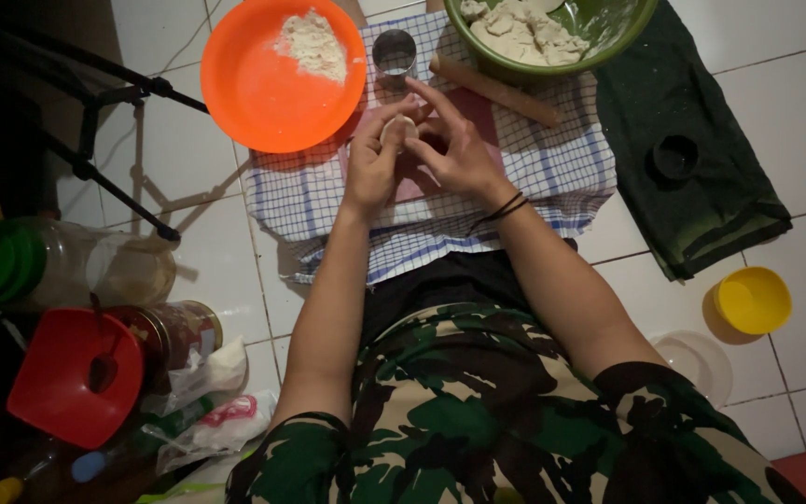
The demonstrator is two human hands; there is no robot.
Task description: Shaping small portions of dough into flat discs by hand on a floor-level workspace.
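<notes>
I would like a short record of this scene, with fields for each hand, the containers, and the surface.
left hand: left hand cups a small pale dough piece
right hand: right hand, fingers on the same dough piece, dark bands on the wrist
orange bowl: orange bowl with a heap of flour
green bowl: green bowl with a large mass of dough
metal cup: metal cup between the two bowls
rolling pin: rolling pin, wooden, lying below the green bowl
surface: checked cloth on a white tiled floor
</notes>
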